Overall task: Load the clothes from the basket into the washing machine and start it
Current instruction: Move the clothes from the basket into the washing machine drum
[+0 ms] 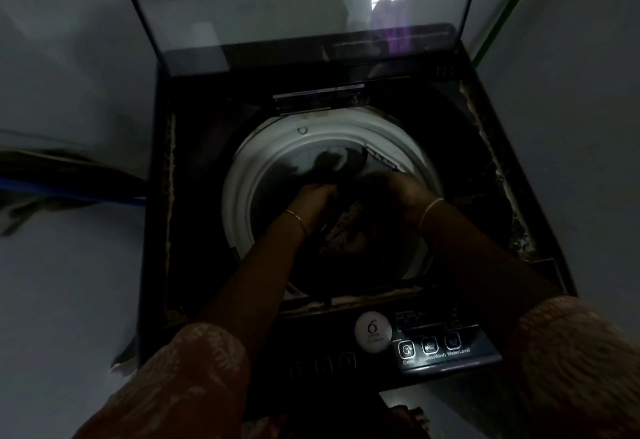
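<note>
A black top-loading washing machine (162,196) stands below me with its glass lid (277,5) raised. Its drum has a white rim (239,189). Both my hands reach into the drum. My left hand (313,201) and my right hand (401,192) are closed on a dark garment (360,196) held between them over the drum. A patterned brownish cloth (343,227) lies just beneath the hands. The basket is out of view.
The control panel (433,348) with a round white sticker and lit buttons runs along the machine's near edge. Pale walls flank the machine. Dark cloth and a blue strip (69,192) lie to the left. A green line (502,19) slants at upper right.
</note>
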